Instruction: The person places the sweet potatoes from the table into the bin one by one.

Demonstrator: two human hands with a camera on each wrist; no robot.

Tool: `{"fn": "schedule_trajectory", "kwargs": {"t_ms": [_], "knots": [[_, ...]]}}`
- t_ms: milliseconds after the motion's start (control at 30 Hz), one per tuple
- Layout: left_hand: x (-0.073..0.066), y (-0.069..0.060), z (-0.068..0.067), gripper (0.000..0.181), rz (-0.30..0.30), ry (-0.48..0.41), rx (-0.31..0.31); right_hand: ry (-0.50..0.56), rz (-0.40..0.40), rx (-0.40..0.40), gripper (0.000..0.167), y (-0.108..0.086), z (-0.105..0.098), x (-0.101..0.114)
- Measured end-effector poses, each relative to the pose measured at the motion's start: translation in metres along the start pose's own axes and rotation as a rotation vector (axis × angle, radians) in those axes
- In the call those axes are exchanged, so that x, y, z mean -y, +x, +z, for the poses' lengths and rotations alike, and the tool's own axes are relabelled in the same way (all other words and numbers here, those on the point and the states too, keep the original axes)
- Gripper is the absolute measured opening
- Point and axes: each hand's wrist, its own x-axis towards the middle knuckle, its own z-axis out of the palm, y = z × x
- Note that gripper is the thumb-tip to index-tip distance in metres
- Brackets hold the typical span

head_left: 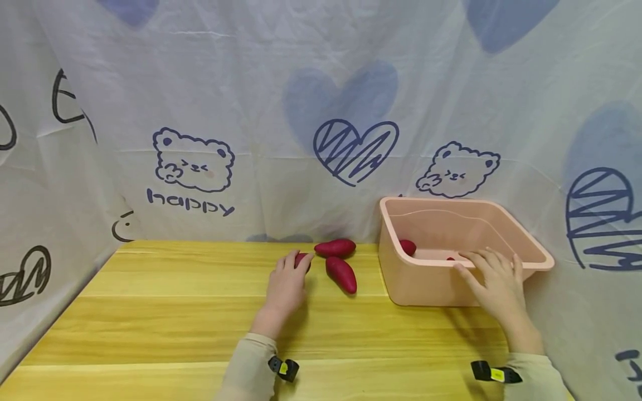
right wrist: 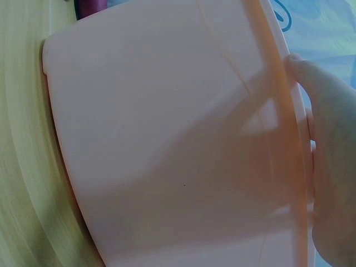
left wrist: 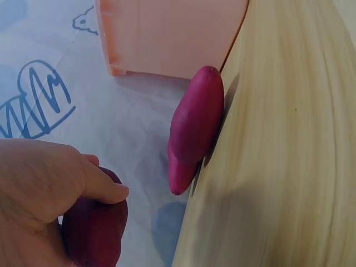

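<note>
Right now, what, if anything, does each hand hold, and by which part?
Left hand holds a red sweet potato, apparently near one end. Right hand: on the pink bin's near rim; unclear whether it grips.

The sweet potatoes (head_left: pixel 341 275) are deep magenta, the bin (head_left: pixel 426 287) pale pink; the surface (head_left: pixel 150 328) is yellow wood-grain, the curtain (head_left: pixel 256 83) whitish — blue hearts (head_left: pixel 357 150), bears (head_left: pixel 194 159), lettering (head_left: pixel 190 203) — and the sleeves (head_left: pixel 249 365) are cream.

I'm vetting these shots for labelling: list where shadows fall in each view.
Head: soft shadows on the table beside the left hand and right hand; left wrist: shadow beside the loose potatoes, with the held potato looking darker; right wrist: a broad, soft-edged shadow across the side of the bin.
</note>
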Motion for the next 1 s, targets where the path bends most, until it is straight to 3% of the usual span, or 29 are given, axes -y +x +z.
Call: {"fn": "schedule_trajectory", "kwargs": {"t_ms": [200, 567, 833, 1000], "knots": [[-0.008, 0.0, 0.002, 0.061, 0.052, 0.009, -0.021, -0.002, -0.005, 0.0, 0.048, 0.002, 0.001, 0.0], [-0.025, 0.004, 0.003, 0.063, 0.097, 0.014, -0.003, 0.001, -0.004, -0.005, 0.047, 0.001, -0.001, -0.001], [-0.036, 0.012, 0.003, 0.065, 0.136, 0.029, 0.01, 0.003, -0.012, -0.022, 0.046, 0.001, 0.0, -0.003], [-0.041, 0.018, 0.004, 0.065, 0.186, 0.066, -0.012, 0.005, -0.017, -0.024, 0.045, 0.002, 0.001, -0.002]]}}
